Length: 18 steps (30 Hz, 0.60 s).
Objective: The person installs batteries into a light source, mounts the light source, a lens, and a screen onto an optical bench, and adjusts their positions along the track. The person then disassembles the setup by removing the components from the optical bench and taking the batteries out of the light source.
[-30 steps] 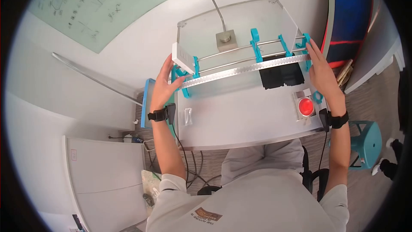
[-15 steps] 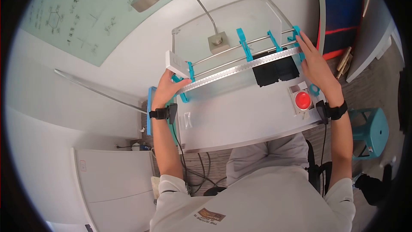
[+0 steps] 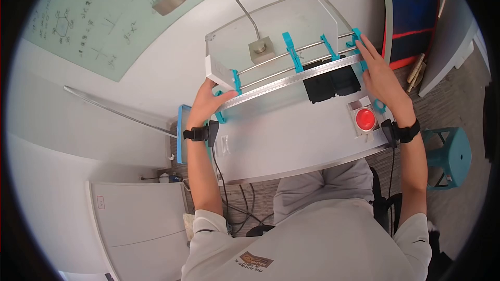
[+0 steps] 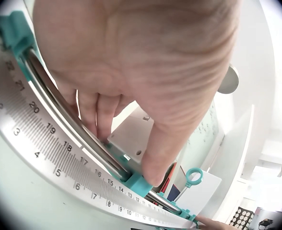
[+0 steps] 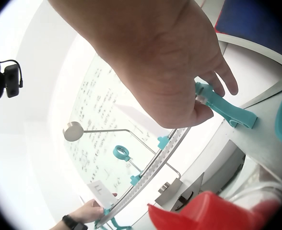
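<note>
An optical bench with two steel rods, teal holders and a metal ruler (image 3: 281,84) spans the table. My left hand (image 3: 205,103) grips a white box (image 3: 219,73) at the bench's left end, its thumb at the teal slider (image 4: 137,184) under the box and its other fingers behind. At the opposite end my right hand (image 3: 384,83) holds the teal end stand (image 5: 227,108), with thumb and fingers on either side. Between the hands, a teal ring holder (image 3: 292,54) and an upright white screen (image 3: 329,23) sit on the rods.
Black cloth-like pieces (image 3: 333,84) lie beneath the bench. A desk lamp base (image 3: 261,49) stands behind it. Near the right hand are a red round object (image 3: 365,118) and a teal ring (image 3: 380,106). A small clear packet (image 3: 225,144) lies front left. A teal stool (image 3: 449,158) stands at right.
The head view has swung, so the bench appears shifted left and more slanted. My left thumb has slid inward to the slider. My right hand stays at the right end stand.
</note>
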Each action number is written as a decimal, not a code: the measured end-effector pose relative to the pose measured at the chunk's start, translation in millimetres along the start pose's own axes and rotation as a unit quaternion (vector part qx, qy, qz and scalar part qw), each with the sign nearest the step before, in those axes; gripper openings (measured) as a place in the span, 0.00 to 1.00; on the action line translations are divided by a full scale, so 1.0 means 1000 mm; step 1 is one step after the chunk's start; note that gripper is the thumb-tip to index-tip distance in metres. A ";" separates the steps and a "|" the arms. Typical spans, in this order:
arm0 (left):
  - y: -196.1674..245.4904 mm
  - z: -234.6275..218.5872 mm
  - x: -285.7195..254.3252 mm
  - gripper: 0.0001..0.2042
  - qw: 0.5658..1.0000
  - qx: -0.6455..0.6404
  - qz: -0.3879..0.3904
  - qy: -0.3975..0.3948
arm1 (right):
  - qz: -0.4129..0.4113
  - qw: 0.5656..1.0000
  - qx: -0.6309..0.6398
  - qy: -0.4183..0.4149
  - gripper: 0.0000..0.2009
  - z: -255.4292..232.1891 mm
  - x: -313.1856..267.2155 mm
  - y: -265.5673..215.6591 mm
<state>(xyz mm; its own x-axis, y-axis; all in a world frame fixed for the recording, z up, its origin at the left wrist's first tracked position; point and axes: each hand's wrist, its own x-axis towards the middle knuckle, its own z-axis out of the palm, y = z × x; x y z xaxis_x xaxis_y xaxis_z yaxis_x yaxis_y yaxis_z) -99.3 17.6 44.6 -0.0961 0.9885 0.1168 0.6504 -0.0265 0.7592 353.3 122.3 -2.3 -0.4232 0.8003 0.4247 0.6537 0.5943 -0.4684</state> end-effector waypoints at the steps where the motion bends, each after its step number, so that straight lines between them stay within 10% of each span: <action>1: 0.001 0.001 0.001 0.34 1.000 0.003 -0.005 0.001 | 0.001 1.000 -0.001 -0.002 0.36 0.000 0.000 0.000; 18: 0.017 0.019 0.010 0.36 1.000 0.026 -0.002 -0.007 | 0.001 1.000 -0.019 -0.004 0.36 0.001 0.000 0.002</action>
<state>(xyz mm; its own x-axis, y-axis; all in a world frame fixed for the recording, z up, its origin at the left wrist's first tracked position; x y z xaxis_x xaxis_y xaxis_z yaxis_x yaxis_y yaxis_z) -75.0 29.8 46.1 -0.0881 0.9906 0.1050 0.6891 -0.0155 0.7245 353.7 123.9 -4.1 -0.4273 0.8020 0.4173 0.6784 0.5895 -0.4385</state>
